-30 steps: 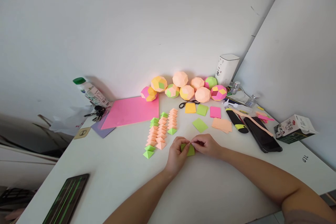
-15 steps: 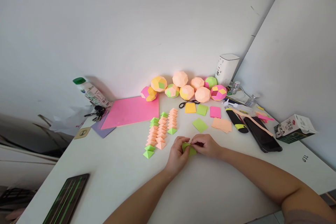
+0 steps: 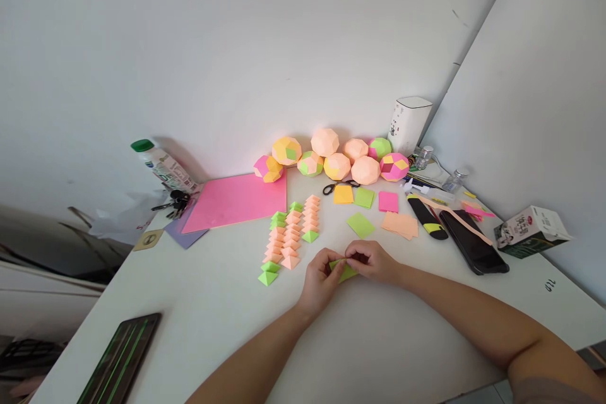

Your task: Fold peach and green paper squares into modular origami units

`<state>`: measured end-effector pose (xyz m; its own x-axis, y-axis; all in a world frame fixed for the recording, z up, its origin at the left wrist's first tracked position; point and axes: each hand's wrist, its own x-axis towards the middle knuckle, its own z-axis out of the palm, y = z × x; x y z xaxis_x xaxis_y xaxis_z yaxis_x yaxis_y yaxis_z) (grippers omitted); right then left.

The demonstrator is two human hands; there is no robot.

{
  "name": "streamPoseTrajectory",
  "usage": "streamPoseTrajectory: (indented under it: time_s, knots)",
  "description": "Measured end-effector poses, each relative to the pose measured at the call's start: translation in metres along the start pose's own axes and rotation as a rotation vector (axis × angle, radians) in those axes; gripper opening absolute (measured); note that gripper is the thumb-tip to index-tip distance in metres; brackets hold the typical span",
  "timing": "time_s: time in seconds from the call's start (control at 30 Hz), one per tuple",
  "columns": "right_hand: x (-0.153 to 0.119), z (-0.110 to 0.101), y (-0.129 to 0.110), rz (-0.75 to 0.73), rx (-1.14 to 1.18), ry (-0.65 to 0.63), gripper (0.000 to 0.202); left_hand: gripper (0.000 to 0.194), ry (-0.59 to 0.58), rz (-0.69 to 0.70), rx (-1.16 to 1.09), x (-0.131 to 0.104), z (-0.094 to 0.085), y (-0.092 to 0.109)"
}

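Observation:
A green paper square (image 3: 346,273) is pinched between both hands just above the white table. My left hand (image 3: 322,276) grips its left side, thumb on top. My right hand (image 3: 370,260) is closed on the upper right edge, its fingertips close to the left thumb. The fingers hide part of the paper, so its folds are hard to make out. Left of my hands stand rows of folded peach and green paper units (image 3: 285,237). Beyond them lie a loose green sheet (image 3: 360,225) and peach sheets (image 3: 400,225).
Faceted paper balls (image 3: 366,170) line the wall. Black-handled scissors (image 3: 329,189) lie behind orange (image 3: 343,194), green and pink (image 3: 388,201) paper stacks. A box cutter (image 3: 428,218), a phone (image 3: 473,243) and a carton (image 3: 531,231) are at right; a pink sheet (image 3: 237,202) and a dark tablet (image 3: 120,356) at left.
The green paper has tilted and more of its upper edge shows between the hands. My right fingers have shifted slightly on that edge; the left hand has hardly moved.

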<state>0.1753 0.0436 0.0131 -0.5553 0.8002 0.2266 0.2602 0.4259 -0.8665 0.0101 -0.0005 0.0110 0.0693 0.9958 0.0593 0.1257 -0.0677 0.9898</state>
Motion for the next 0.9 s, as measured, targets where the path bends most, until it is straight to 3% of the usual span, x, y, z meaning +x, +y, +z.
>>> streamPoseTrajectory:
  time_s: [0.2,0.53,0.73,0.9]
  knots:
    - [0.0002,-0.0032,-0.0024,0.037,0.083,-0.052,0.014,0.022,-0.025,-0.036,-0.073,-0.0008,-0.0001,0.0029]
    - [-0.0028,-0.0063,0.0037,0.228,0.38,-0.07,0.018,0.031,-0.012,-0.194,-0.309,0.0015,-0.0022,-0.0014]
    - [-0.001,-0.0053,0.0037,0.142,0.258,-0.102,0.017,0.031,-0.051,-0.147,-0.219,0.0014,-0.0018,-0.0012]
    - [-0.0012,-0.006,0.0054,0.18,0.243,-0.076,0.019,0.035,-0.052,-0.14,-0.184,0.0009,-0.0003,0.0006]
